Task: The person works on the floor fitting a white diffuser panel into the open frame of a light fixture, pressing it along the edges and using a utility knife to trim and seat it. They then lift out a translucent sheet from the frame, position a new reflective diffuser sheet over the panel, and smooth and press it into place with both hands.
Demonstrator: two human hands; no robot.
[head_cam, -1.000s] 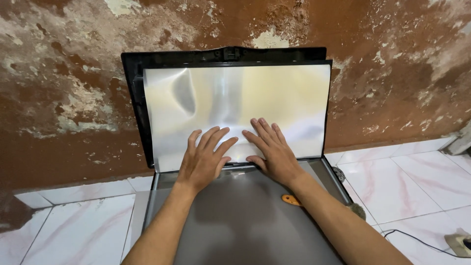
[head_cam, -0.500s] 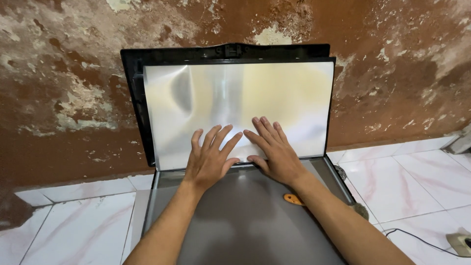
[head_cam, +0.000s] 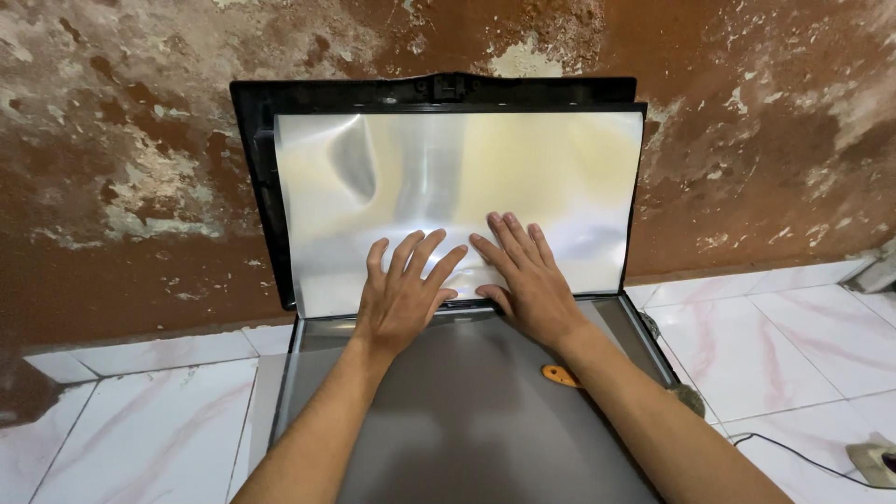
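Centrally, silvery reflective sheet [head_cam: 448, 187], glossy, faintly rippled, yellow-tinted toward right, upright inside black frame [head_cam: 254, 187] leaning on peeling brown wall [head_cam: 121, 168]. Left hand [head_cam: 401, 297] and right hand [head_cam: 523, 280] side by side, flat on sheet's lower edge, fingers spread, gripping nothing. Below, grey panel [head_cam: 467, 420] with small orange tool [head_cam: 560, 376] on marbled floor tiles [head_cam: 140, 429].
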